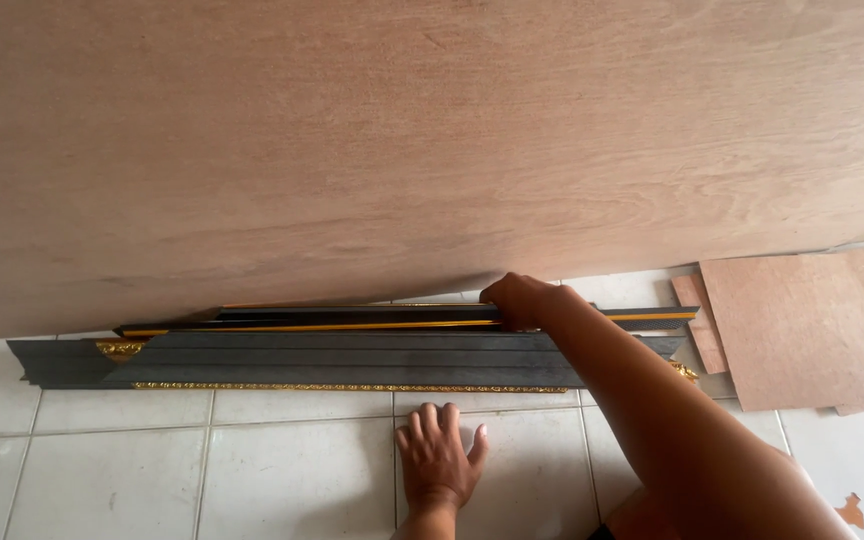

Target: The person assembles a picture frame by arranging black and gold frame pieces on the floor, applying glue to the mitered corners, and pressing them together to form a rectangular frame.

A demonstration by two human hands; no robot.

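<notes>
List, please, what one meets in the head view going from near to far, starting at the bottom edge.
Left hand flat on the tiled floor → dark gold-trimmed frame mouldings → right hand on them → big plywood sheet.

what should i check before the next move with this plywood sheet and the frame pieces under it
1. Left hand flat on the tiled floor: ok.
2. Right hand on the black and gold frame mouldings at the plywood sheet edge: ok.
3. Right fingers closed on a moulding: cannot tell, hidden.
4. Mouldings lie parallel: ok.
5. Sheet supported: cannot tell.
6. Plywood offcuts lie apart from the hands: ok.
</notes>
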